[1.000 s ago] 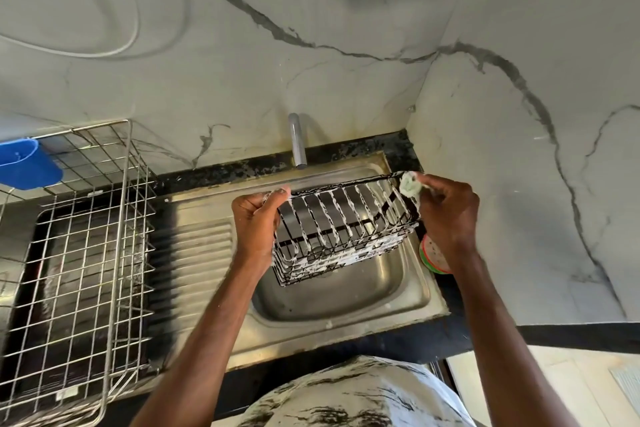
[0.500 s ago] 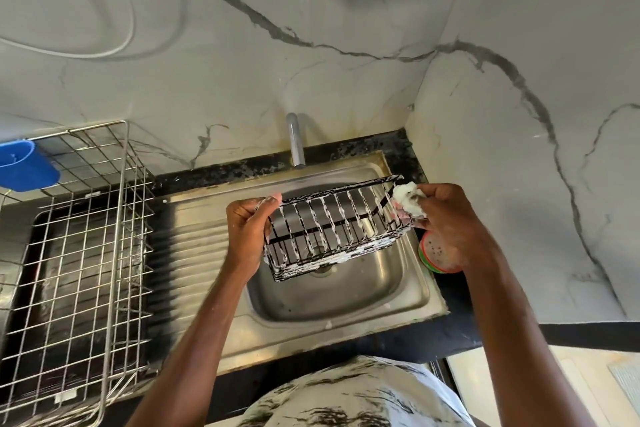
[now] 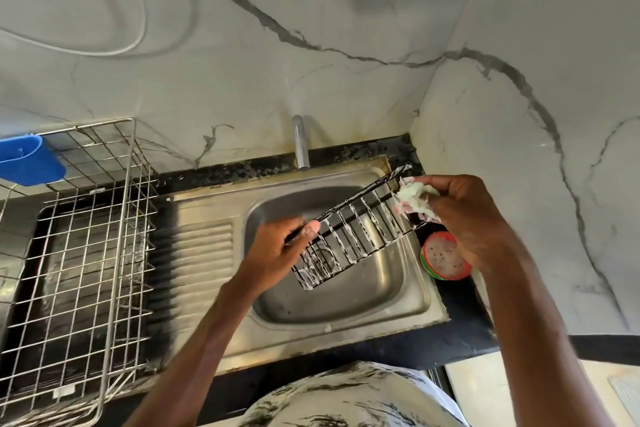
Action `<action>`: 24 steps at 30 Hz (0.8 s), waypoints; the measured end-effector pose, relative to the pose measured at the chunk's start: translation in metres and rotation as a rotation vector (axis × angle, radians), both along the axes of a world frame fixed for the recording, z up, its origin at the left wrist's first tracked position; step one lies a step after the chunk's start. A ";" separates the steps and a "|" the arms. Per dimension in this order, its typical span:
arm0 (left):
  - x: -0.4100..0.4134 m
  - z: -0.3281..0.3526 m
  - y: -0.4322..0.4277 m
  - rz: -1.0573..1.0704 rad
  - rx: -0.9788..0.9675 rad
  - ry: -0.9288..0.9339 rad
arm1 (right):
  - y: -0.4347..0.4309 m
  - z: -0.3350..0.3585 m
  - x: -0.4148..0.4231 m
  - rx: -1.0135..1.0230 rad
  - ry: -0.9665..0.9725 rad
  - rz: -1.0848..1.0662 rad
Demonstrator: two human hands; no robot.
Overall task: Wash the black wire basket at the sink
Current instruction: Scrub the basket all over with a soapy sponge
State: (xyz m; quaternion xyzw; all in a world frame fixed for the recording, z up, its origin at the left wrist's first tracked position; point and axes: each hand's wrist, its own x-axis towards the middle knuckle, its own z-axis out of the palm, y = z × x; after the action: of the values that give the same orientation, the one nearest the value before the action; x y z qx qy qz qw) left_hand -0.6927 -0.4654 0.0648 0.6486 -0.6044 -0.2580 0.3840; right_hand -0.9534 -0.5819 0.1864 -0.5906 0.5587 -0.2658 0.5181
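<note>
Spanning the back and right of the view, the marble wall is met along its foot by the dark counter. The steel sink is set into that counter, with its ribbed drainboard on the left and its bowl at the right end. A chrome faucet stands at the back edge of the sink; no water is seen running. A silver wire dish rack occupies the left end of the counter, and a blue cup hangs at its back left corner.

The black wire basket is held in the air above the sink bowl, tilted, with its right end raised toward the back right corner of the sink. White suds coat most of its bars. Its lower left end is clamped by the left hand, thumb on the top rail. The right hand is closed on a pale soapy cloth, which is pressed against the raised right end of the basket. A round soap tub sits on the counter just beside the right edge of the sink, partly hidden by the right wrist.

The scrubbing step is judged to be in hand, and well advanced. For the next move, the remaining bars are to be wiped; the basket is then to be brought under the faucet, which calls for one hand to be freed to open the water.
</note>
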 end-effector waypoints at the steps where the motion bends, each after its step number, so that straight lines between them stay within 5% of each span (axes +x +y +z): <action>1: -0.007 0.000 -0.004 -0.020 0.002 -0.011 | 0.003 0.000 0.002 -0.006 -0.001 -0.005; 7: -0.056 0.029 -0.041 -0.085 0.018 0.134 | 0.033 -0.019 0.027 -0.062 0.149 0.150; 18: -0.072 0.010 -0.037 0.116 -0.049 0.413 | 0.042 -0.011 0.020 -0.072 0.198 0.257; 24: -0.069 0.013 -0.028 0.164 -0.010 0.612 | 0.028 -0.012 0.003 -0.203 0.054 -0.011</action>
State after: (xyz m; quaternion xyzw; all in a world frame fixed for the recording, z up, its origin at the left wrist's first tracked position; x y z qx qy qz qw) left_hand -0.7614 -0.4935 0.0781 0.5853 -0.4079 -0.4065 0.5708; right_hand -0.9503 -0.5535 0.1740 -0.6440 0.5457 -0.3080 0.4389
